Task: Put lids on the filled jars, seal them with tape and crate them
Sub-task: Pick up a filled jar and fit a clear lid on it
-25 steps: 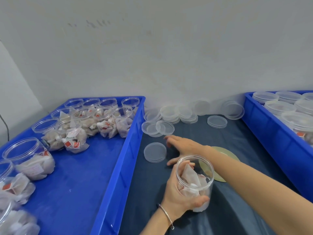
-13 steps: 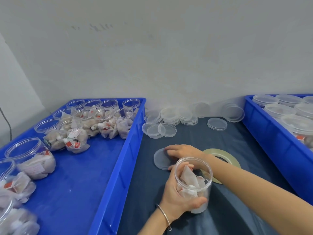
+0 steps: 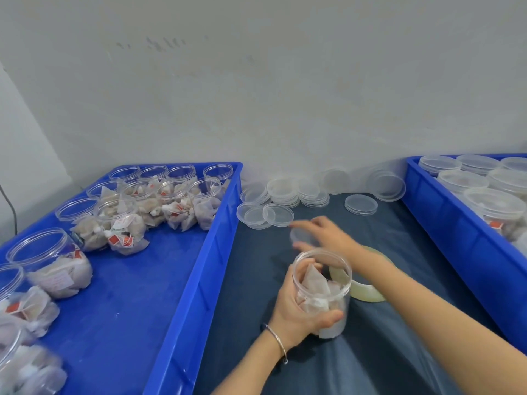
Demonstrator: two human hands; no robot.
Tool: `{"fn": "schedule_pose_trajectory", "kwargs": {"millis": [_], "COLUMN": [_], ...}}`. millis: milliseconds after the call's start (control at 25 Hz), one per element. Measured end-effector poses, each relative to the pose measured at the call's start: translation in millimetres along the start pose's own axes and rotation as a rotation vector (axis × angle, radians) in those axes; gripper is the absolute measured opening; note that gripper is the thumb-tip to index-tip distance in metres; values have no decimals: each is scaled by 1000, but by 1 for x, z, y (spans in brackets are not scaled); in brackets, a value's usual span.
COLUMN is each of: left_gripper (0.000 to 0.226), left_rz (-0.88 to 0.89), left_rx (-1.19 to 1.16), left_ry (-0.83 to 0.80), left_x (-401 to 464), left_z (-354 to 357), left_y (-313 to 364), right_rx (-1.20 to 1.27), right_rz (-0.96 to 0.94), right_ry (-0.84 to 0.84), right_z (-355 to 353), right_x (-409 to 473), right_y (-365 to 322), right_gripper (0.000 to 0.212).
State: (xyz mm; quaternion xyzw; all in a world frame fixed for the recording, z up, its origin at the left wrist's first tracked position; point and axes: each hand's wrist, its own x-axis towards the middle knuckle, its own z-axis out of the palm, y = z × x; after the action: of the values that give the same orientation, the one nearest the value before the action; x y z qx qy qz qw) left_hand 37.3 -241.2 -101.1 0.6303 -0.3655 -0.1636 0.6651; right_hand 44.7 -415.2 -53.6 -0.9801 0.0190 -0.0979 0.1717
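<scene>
step: we judge this as capping, lid in hand, jar not yet covered.
jar: filled jar (image 3: pixel 321 292) stands upright on the table (image 3: pixel 385 352), lower centre of frame, mouth uncovered, sachets inside.
left hand: left hand (image 3: pixel 299 306) wraps the jar's side, thumb across the front low down, fingers (image 3: pixel 306 266) curled round the far side; firm hold.
right hand: right hand (image 3: pixel 325 235) sits just above the jar in frame, blurred; its fingers look half closed round a clear lid (image 3: pixel 302 238), thumb under, fingers over the top.
lid: touching the right hand, near the jar mouth, not on it; we cannot tell if it is clear of the table.
how to do it well: we'd keep the jar pinned upright, bring the lid level over the rim, centre it, then press or turn it home evenly; tilted, it would likely catch on one side.
tape: roll (image 3: pixel 368 292) lies flat behind the jar, centre right, partly hidden by the right forearm.
spare lids: stacks (image 3: pixel 285 192) along the wall, upper centre.
left crate: blue crate (image 3: pixel 182 295), uncapped filled jars.
right crate: blue crate (image 3: pixel 456 238), right edge, lidded jars.
</scene>
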Motion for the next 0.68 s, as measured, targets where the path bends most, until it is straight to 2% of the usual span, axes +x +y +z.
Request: {"fn": "schedule_pose_trajectory", "kwargs": {"millis": [120, 200, 280, 320, 400, 480, 560, 680], "left_gripper": [84, 80, 76, 74, 71, 78, 74, 59], "left_rz": [-6, -15, -26, -38, -60, -93, -94, 13], "left_rx": [7, -3, 21, 26, 86, 168, 260, 473], "left_ry": [-69, -83, -70, -74, -101, -116, -121, -231], "left_x": [10, 12, 15, 16, 19, 21, 26, 41], "left_z": [9, 16, 20, 21, 20, 17, 15, 17], "left_y": [3, 1, -1, -4, -8, -16, -14, -4], "right_rx": [73, 218, 391, 387, 120, -191, -238, -143], "right_rz": [150, 186, 128, 75, 29, -26, -77, -210], "right_ry": [245, 279, 227, 160, 70, 160, 109, -116], "right_z": [-41, -62, -75, -73, -52, -32, -40, -67], "right_x": [-40, -62, -79, -85, -94, -95, -94, -94], "right_y": [4, 0, -19, -32, -57, -71, -67, -45], "right_gripper": [46, 38, 30, 30, 37, 45, 46, 39]}}
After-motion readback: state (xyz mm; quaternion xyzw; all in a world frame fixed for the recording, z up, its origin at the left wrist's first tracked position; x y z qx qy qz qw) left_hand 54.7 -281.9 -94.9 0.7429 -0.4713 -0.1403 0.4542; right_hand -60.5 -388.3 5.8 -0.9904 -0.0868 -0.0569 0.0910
